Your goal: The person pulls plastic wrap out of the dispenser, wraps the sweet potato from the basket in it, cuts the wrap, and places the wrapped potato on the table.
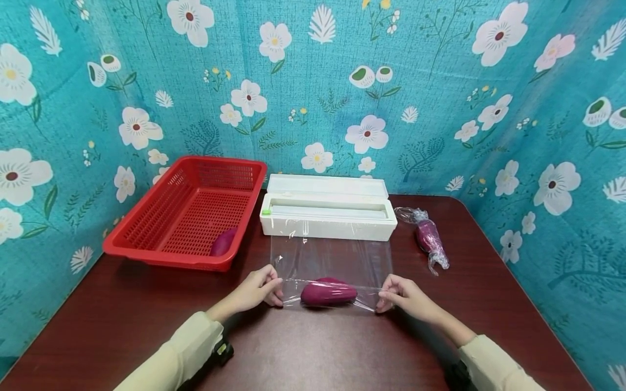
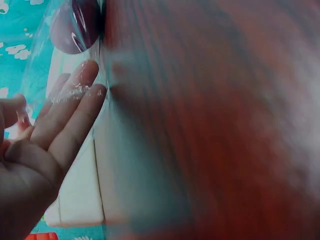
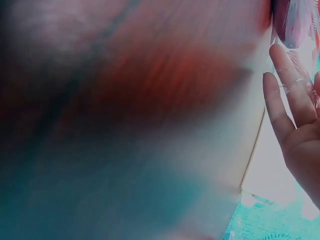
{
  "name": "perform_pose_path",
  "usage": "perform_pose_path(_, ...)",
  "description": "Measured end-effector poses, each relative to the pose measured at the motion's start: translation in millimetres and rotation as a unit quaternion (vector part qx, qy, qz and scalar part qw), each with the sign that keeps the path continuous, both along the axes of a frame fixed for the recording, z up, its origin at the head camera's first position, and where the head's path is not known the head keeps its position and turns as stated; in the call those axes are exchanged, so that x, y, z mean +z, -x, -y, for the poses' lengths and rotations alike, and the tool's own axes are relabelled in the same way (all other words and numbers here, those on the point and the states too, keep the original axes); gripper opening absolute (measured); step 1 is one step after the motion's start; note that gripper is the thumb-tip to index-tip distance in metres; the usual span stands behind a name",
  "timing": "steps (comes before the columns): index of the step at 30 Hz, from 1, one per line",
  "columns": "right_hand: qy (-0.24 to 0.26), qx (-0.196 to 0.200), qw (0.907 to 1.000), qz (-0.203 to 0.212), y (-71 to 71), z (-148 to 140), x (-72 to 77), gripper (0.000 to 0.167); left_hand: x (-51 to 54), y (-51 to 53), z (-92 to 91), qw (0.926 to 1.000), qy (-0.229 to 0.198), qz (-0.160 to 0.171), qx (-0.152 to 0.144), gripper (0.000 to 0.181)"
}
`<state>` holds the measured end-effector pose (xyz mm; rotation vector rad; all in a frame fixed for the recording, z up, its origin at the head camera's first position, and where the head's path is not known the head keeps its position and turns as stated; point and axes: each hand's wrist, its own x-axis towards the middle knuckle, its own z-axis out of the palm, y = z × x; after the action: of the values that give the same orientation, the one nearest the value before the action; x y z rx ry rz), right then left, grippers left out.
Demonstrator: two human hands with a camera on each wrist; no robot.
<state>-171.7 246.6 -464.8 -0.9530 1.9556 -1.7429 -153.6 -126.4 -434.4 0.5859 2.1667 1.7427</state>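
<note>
A smooth, tapered purple vegetable, like a sweet potato or small eggplant (image 1: 329, 292), lies on the table under a fold of clear cling film (image 1: 337, 259). The film runs from a white cling film box (image 1: 329, 227) toward the near side. My left hand (image 1: 261, 287) pinches the film's left corner between thumb and index finger, the other fingers reaching toward the vegetable (image 2: 76, 27) in the left wrist view. At the opposite corner, my right hand (image 1: 404, 296) pinches the film likewise; in the right wrist view its thumb is cut off.
A red plastic basket (image 1: 171, 254) stands at the left with another purple vegetable (image 1: 224, 242) inside. To the right of the box lies a film-wrapped purple vegetable (image 1: 429, 237) with twisted ends. A floral curtain (image 1: 303, 81) hangs behind the dark wooden table (image 1: 313, 353).
</note>
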Motion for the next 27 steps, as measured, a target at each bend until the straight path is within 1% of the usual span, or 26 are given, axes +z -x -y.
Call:
perform_pose_path(2, 0.003, -0.01, 0.9999, 0.01, 2.3, 1, 0.0, 0.008, -3.5, 3.0, -2.1, 0.9998, 0.01, 0.001, 0.018, 0.013)
perform_pose_path(4, 0.007, -0.012, 0.9998, 0.014, 5.3, 3, -0.2, 0.009, -10.1, 7.8, -3.6, 0.9991, 0.021, -0.002, 0.038, 0.013)
perform_pose_path(5, 0.005, -0.012, 0.9998, 0.012, 6.9, 4, -0.5, 0.009, -13.7, 10.5, -4.1, 0.9981, 0.034, -0.014, 0.05, 0.012)
perform_pose_path(7, -0.003, -0.012, 0.9999, 0.005, 10.3, 6, -0.5, 0.011, -20.0, 16.1, -4.9, 0.9965, 0.044, -0.022, 0.067, 0.011)
perform_pose_path(9, -0.017, -0.01, 0.9998, -0.007, 13.5, 7, -0.3, 0.015, -25.1, 21.4, -5.2, 0.9953, 0.049, -0.034, 0.076, 0.011)
perform_pose_path(11, -0.038, -0.011, 0.9989, -0.024, 16.0, 8, 0.4, 0.02, -26.6, 25.1, -5.6, 0.995, 0.053, -0.05, 0.068, 0.009)
perform_pose_path(12, -0.049, -0.012, 0.9982, -0.032, 17.0, 9, 0.7, 0.023, -26.7, 26.5, -5.8, 0.9962, 0.046, -0.047, 0.058, 0.007)
perform_pose_path(13, -0.06, -0.014, 0.9973, -0.04, 17.8, 9, 1.1, 0.025, -26.6, 27.6, -6.1, 0.9963, 0.049, -0.053, 0.047, 0.005)
perform_pose_path(16, -0.093, -0.019, 0.9936, -0.062, 18.9, 12, 2.3, 0.026, -25.3, 30.1, -7.0, 0.9958, 0.061, -0.066, 0.013, 0.011)
perform_pose_path(18, -0.11, -0.018, 0.9913, -0.07, 19.1, 14, 2.9, 0.026, -25.0, 31.5, -7.4, 0.9945, 0.075, -0.073, 0.002, 0.014)
perform_pose_path(21, -0.133, -0.016, 0.9876, -0.083, 19.2, 17, 3.8, 0.026, -25.8, 34.1, -8.6, 0.9932, 0.079, -0.085, 0.004, 0.014)
perform_pose_path(24, -0.157, -0.015, 0.9829, -0.094, 19.6, 19, 3.6, 0.024, -27.3, 35.9, -10.8, 0.9915, 0.074, -0.105, 0.019, 0.01)
perform_pose_path(25, -0.164, -0.015, 0.9813, -0.1, 20.0, 20, 3.2, 0.024, -27.6, 36.3, -11.7, 0.9902, 0.073, -0.117, 0.021, 0.009)
perform_pose_path(27, -0.175, -0.013, 0.9776, -0.116, 21.1, 21, 2.5, 0.026, -27.8, 36.9, -13.7, 0.983, 0.088, -0.159, 0.023, 0.011)
